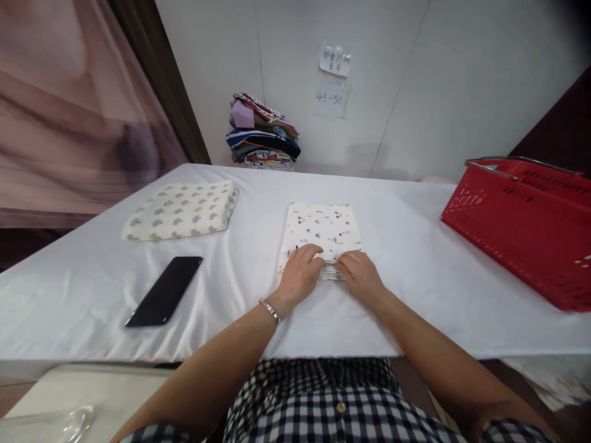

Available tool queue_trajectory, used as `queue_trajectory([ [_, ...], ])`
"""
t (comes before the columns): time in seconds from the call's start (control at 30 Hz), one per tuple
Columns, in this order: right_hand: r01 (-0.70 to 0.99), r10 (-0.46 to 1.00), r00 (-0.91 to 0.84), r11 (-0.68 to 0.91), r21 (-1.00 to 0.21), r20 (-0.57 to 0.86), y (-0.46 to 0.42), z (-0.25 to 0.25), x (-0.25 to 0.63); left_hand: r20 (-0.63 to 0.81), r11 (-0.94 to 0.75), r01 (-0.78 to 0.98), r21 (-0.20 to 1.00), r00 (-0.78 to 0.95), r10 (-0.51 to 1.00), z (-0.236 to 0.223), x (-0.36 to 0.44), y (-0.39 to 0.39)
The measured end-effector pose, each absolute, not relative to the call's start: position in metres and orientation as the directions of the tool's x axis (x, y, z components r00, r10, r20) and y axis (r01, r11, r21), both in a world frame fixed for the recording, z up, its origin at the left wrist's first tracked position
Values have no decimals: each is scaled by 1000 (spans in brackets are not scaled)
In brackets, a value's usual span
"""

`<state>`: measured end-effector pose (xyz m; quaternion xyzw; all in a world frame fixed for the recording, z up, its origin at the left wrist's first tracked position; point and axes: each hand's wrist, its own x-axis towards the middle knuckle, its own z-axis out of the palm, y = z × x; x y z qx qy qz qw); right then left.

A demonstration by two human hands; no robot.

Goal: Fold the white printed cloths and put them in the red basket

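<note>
A folded white cloth (323, 231) with small coloured prints lies in the middle of the white-covered table. Its layered edge faces me. My left hand (302, 274) grips the near left part of that edge, thumb and fingers pinched around the layers. On the near right part, my right hand (360, 274) pinches the same edge, its fingertips close to the left hand's thumb. Another folded cloth (182, 211), cream with grey mushroom-like prints, rests at the far left, apart from both hands.
A black phone (165, 291) lies on the left of the white tablecloth (397, 221). On the right stands a red plastic basket (526, 227) with a metal handle. Behind the table is a stack of folded fabrics (263, 135), and paper notes (331, 98) hang on the wall.
</note>
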<state>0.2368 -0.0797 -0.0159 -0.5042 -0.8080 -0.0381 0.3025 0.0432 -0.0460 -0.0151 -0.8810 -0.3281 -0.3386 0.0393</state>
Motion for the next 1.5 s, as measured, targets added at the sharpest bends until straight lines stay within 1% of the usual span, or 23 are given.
queue_trajectory([
  [0.1,838,791,-305,488,-246,531,-80,-15,237,608,-788,610,84,595,526,-16,44,-47],
  [0.33,834,786,-297,490,-253,542,-80,-14,235,551,-758,647,77,606,574,-15,47,-45],
  [0.5,838,789,-304,488,-244,534,-80,-14,234,546,-768,637,60,623,560,-15,48,-44],
  [0.67,840,784,-297,486,-241,546,-82,-13,234,566,-813,568,127,632,529,-12,48,-48],
  [0.97,827,775,-369,526,-198,513,-86,-13,233,598,-806,550,220,576,557,-14,47,-49],
  [1.17,828,786,-371,521,-207,495,-85,-13,232,617,-803,519,294,538,574,-17,48,-48],
  [1.37,842,788,-360,505,-189,500,-84,-11,230,603,-795,518,317,537,590,-16,48,-47],
  [1.5,848,788,-351,497,-185,505,-83,-11,230,591,-787,535,308,541,599,-15,46,-47],
])
